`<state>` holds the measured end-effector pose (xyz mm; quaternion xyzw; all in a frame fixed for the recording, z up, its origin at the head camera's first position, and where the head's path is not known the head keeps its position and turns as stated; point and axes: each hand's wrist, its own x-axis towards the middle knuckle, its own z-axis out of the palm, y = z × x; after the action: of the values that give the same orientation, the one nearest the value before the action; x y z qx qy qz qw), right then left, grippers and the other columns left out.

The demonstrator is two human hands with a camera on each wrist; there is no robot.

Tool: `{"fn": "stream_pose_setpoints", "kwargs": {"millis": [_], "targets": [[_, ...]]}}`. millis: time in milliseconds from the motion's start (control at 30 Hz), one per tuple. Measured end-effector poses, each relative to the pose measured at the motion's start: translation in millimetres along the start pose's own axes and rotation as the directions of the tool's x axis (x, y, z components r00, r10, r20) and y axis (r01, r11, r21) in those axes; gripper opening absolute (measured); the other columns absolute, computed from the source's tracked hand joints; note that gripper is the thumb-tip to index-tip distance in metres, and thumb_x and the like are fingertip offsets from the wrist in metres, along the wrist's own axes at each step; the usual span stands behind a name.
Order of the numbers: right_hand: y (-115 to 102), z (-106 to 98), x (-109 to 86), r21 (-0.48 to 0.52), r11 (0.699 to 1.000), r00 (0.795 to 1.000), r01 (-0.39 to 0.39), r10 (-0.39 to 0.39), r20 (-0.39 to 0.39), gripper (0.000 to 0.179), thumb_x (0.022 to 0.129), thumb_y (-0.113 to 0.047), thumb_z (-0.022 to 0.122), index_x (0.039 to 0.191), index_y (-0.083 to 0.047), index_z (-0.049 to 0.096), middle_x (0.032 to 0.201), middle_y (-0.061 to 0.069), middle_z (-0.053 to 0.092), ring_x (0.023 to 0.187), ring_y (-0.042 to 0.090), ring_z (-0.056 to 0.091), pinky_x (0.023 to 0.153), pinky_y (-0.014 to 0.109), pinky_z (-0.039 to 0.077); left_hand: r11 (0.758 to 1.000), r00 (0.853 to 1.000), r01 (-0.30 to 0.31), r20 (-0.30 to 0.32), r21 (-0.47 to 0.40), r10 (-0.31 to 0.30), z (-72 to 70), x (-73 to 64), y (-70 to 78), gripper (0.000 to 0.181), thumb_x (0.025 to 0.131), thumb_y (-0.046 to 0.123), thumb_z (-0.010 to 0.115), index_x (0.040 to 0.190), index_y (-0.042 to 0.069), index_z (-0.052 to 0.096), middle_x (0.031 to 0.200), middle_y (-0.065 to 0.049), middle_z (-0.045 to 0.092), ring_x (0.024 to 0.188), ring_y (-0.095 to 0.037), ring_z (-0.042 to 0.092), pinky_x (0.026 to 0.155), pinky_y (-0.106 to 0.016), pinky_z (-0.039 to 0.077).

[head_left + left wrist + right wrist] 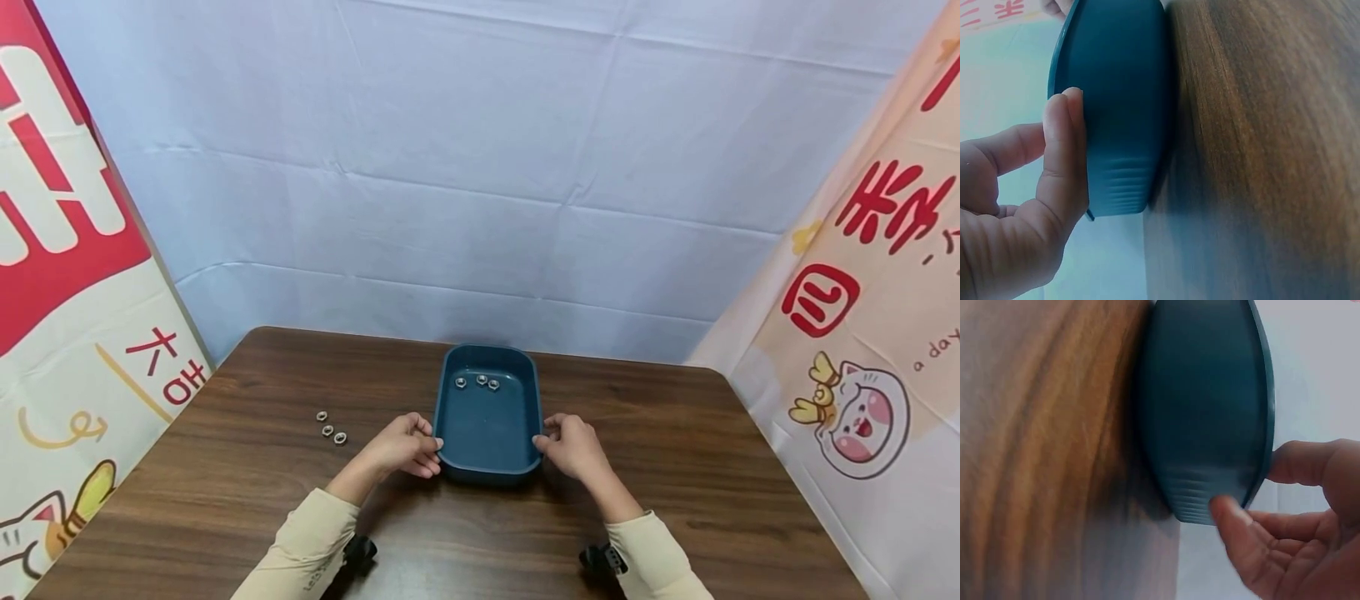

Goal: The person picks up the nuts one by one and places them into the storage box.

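A dark blue rectangular plastic tray (487, 429) rests on the wooden table, with three metal hex nuts (482, 380) lying inside near its far end. My left hand (408, 446) pinches the tray's left rim; in the left wrist view the fingers (1063, 144) press along the outer wall and the thumb reaches over the edge. On the opposite side, my right hand (573, 446) pinches the right rim between thumb and fingers, close to the ribbed end of the tray wall (1204, 419). Three more hex nuts (327, 431) lie loose on the table, left of the left hand.
The brown wooden table (675, 500) extends on both sides of the tray. Behind its far edge hangs a pale cloth backdrop (465, 208). Printed banners flank the table, one at the left (82, 375) and one at the right (862, 375).
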<state>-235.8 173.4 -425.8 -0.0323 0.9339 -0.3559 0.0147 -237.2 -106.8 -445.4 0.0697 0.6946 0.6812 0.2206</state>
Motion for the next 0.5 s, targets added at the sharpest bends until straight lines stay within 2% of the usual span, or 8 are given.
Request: {"fn": "stream_pose_setpoints", "kwargs": {"millis": [167, 400, 500], "targets": [[1.0, 4.0, -0.9, 0.195, 0.979, 0.998, -0.055, 0.052, 0.019, 0.026, 0.085, -0.002, 0.064, 0.107, 0.012, 0.058, 0.065, 0.005, 0.06, 0.053, 0.02, 0.062, 0.049, 0.031, 0.053, 1.0, 1.0, -0.001, -0.003, -0.008, 0.001, 0.1, 1.4, -1.3, 0.022, 0.091, -0.001, 0.053, 0.1, -0.007, 0.034, 0.07, -0.019, 0.062, 0.054, -0.019, 0.062, 0.052, -0.031, 0.055], [1.1, 5.6, -0.6, 0.302, 0.949, 0.996, -0.087, 0.083, 0.028, 0.029, 0.085, 0.001, 0.063, 0.11, 0.014, 0.055, 0.063, 0.01, 0.06, 0.047, 0.017, 0.059, 0.045, 0.031, 0.053, 1.0, 1.0, 0.0, 0.004, 0.009, 0.0, -0.3, 1.9, -0.5, 0.022, 0.091, -0.001, 0.053, 0.101, -0.008, 0.034, 0.07, -0.018, 0.061, 0.055, -0.019, 0.062, 0.052, -0.031, 0.055], [2.0, 6.6, -0.2, 0.327, 0.94, 0.996, -0.094, 0.088, 0.032, 0.03, 0.085, 0.003, 0.062, 0.111, 0.015, 0.053, 0.064, 0.012, 0.06, 0.046, 0.018, 0.059, 0.045, 0.031, 0.053, 0.995, 1.0, -0.024, -0.007, 0.096, 0.025, -2.8, 0.6, 1.3, 0.025, 0.091, 0.004, 0.057, 0.102, -0.008, 0.038, 0.074, -0.017, 0.061, 0.059, -0.022, 0.062, 0.057, -0.036, 0.056]]}}
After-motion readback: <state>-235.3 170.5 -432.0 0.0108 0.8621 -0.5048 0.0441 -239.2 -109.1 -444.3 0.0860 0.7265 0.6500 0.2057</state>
